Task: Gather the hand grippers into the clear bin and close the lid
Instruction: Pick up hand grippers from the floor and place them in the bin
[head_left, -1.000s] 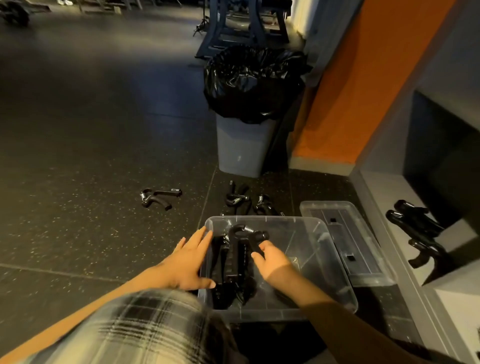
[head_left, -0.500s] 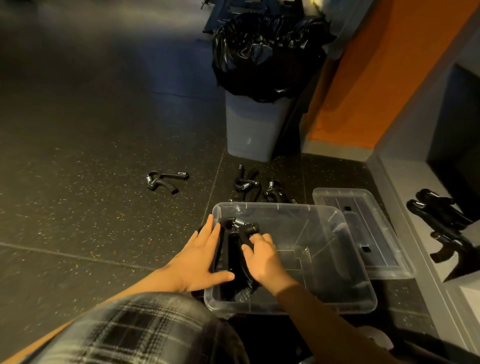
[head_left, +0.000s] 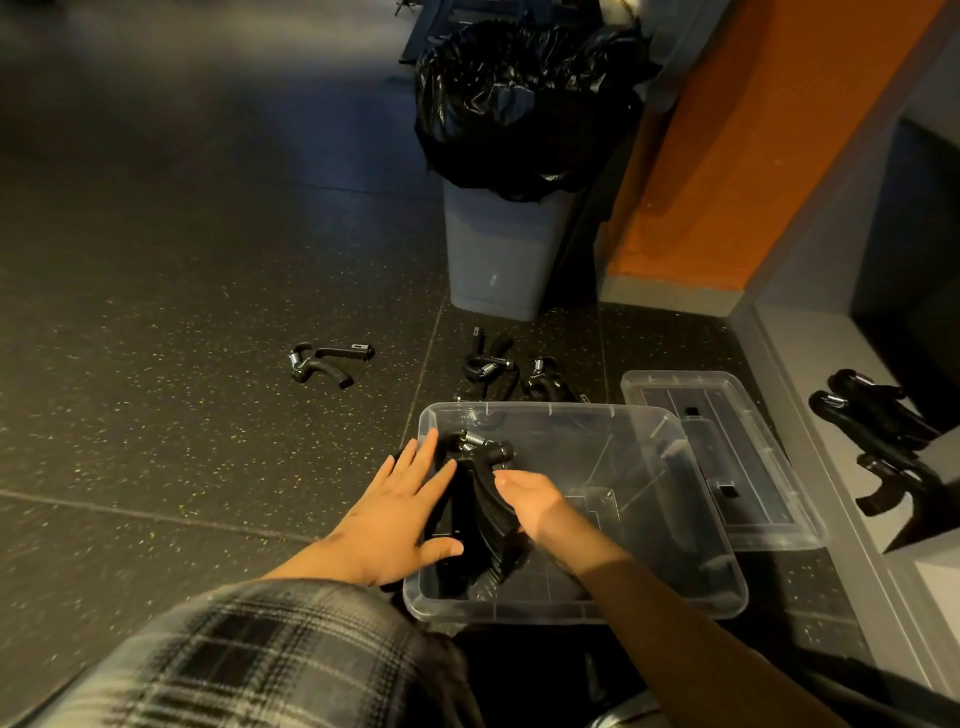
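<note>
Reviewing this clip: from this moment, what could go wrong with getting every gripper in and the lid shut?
1. The gripper in the bin stands propped, spring end near the rim; the lid might not seat.
2. The lone gripper on the floor lies apart from the pair behind the bin and could be missed.
3. The dark grippers on the shelf are easily overlooked.

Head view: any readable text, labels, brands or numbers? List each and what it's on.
None readable.
Pale mark on the grey plastic trash can: too blurred to read.
Small pale tag on the black hand gripper lying alone on the floor: too small to read.
</note>
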